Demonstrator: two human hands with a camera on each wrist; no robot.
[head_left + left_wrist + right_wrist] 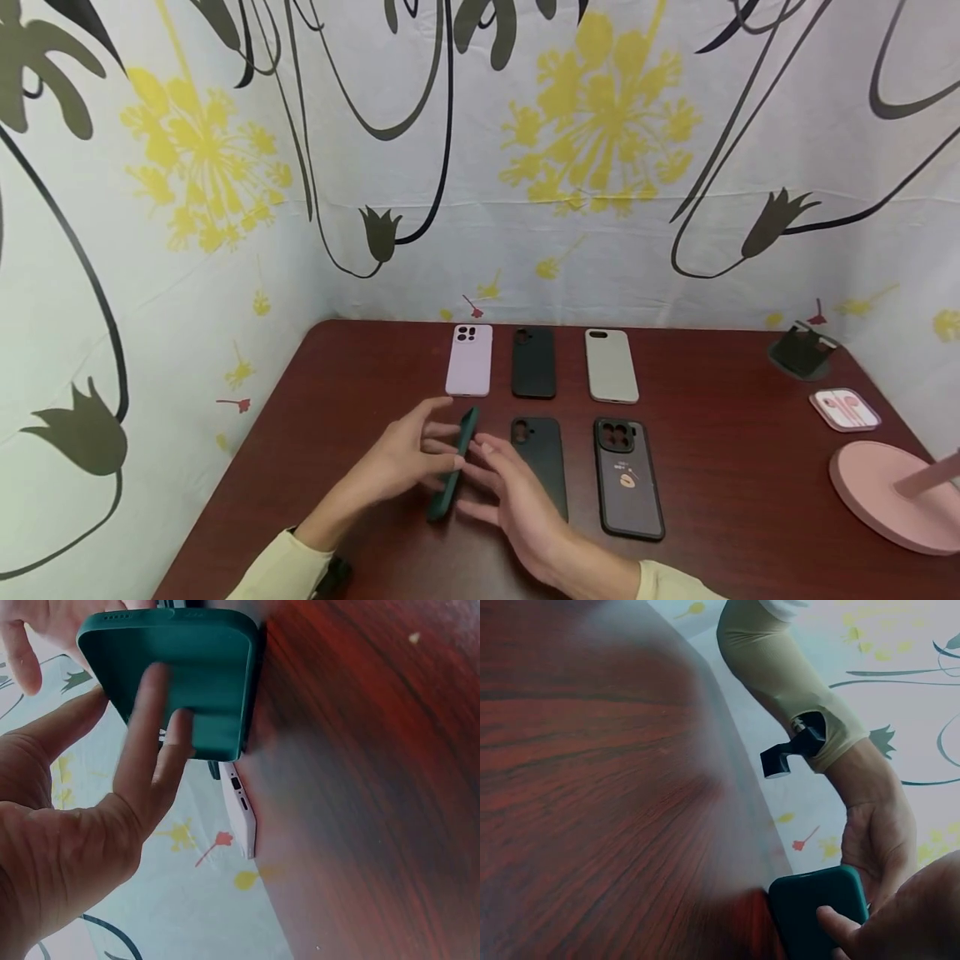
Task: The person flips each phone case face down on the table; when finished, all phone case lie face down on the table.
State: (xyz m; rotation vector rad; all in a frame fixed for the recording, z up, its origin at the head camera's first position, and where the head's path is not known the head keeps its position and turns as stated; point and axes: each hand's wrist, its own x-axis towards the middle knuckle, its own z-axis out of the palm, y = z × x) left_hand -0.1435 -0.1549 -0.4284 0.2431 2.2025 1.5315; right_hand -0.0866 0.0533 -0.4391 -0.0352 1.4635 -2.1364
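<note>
A green phone case [453, 475] stands tipped on its long edge between both hands, over the table's front middle. In the left wrist view its hollow inside [210, 690] faces the left hand [401, 458], which holds it at the edge; two of that hand's fingers lie across the inside. From the other side the right hand [525, 517] touches the case, a fingertip on its flat back [806, 900] in the right wrist view. Close to the right hand lies a dark green phone case [543, 462], partly covered by that hand.
A lilac case [468, 362], a black case [533, 362] and a pale grey case [611, 367] form the back row. A dark printed case [628, 483] lies front right. Farther right are an earphone box [845, 410], a black object [802, 354] and a pink round base [885, 508].
</note>
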